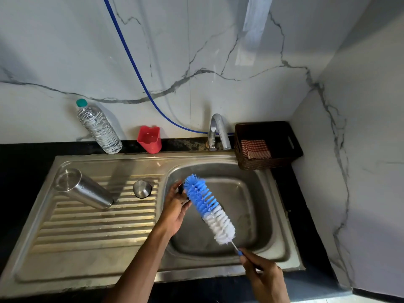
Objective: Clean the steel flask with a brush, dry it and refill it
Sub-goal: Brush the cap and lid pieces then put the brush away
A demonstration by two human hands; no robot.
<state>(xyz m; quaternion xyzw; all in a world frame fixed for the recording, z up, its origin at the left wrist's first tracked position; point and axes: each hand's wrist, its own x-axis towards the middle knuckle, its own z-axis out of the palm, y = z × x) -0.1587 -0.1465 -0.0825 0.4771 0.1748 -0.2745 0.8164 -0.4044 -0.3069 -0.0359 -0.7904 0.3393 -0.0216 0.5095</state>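
Over the sink basin (pixel 253 193), my right hand (pixel 264 278) grips the brush (pixel 209 206) by its handle. The bristles slant up-left to my left hand (pixel 175 206), whose fingers pinch a small dark part (pixel 181 190) I cannot identify. The steel flask (pixel 83 190) rests mouth-down on the drainboard (pixel 98 228), well left of both hands, and the left hand looks nearer for the pick-up.

One steel flask (pixel 84 190), one brush (pixel 209 209), one plastic bottle (pixel 98 127), one cup (pixel 149 139), one basket (pixel 258 165)
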